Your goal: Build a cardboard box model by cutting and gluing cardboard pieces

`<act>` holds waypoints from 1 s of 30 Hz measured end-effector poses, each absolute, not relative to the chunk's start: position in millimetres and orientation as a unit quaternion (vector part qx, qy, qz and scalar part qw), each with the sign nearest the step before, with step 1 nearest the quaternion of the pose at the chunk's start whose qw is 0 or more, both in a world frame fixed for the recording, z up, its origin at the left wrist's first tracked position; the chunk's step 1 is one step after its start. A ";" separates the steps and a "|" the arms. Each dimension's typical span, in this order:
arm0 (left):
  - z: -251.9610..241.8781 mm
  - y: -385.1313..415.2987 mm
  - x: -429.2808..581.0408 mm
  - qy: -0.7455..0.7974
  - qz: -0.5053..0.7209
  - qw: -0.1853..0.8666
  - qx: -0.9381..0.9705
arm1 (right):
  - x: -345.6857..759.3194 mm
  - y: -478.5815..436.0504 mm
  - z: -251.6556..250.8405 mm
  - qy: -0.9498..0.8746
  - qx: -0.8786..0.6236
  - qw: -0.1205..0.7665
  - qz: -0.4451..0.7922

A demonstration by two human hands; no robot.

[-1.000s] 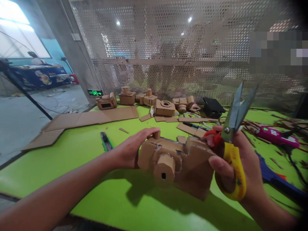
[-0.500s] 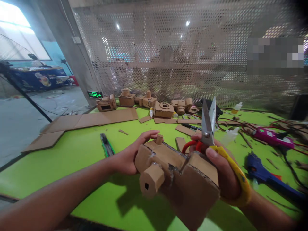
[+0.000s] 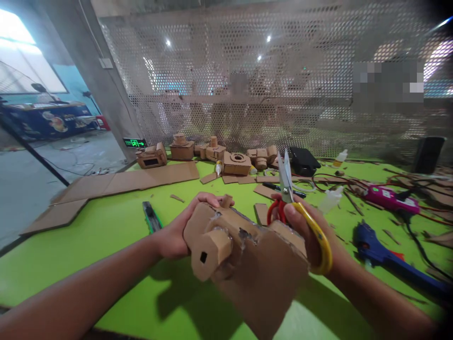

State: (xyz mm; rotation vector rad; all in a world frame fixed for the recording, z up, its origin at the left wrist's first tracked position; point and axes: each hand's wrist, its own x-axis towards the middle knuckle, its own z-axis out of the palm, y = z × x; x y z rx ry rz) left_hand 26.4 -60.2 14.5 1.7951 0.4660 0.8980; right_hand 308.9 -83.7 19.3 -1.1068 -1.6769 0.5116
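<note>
I hold a cardboard camera model (image 3: 244, 255) above the green table (image 3: 106, 226), its hexagonal lens pointing toward me. My left hand (image 3: 177, 233) grips its left end, fingers curled over the top. My right hand (image 3: 306, 233) is closed round the red and yellow handles of a pair of scissors (image 3: 297, 208) and also steadies the model's right end. The scissor blades point up and are nearly shut.
Several cardboard camera models (image 3: 237, 163) stand at the table's far edge before a perforated metal screen. Flat cardboard sheets (image 3: 116, 182) lie at left, a green utility knife (image 3: 150, 216) near my left wrist. A blue glue gun (image 3: 382, 252), a pink tool (image 3: 391, 198) and wires lie at right.
The model has tilted and come closer to me, lens lower left. The scissors swung from far right toward the centre, and their blades closed from wide apart to nearly shut.
</note>
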 end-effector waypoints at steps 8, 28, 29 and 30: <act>11.0 -61.5 28.0 0.145 0.356 0.569 0.727 | 327.9 -78.3 11.5 -0.820 -0.381 0.419 -0.088; 9.0 -62.5 29.6 0.138 0.387 0.579 0.704 | 325.0 -87.0 8.3 -0.822 -0.372 0.375 -0.214; 8.4 -61.4 29.1 0.129 0.386 0.583 0.703 | 324.8 -87.4 8.2 -0.821 -0.373 0.373 -0.220; 7.8 -60.3 28.6 0.124 0.380 0.590 0.702 | 324.7 -87.8 8.1 -0.819 -0.375 0.371 -0.227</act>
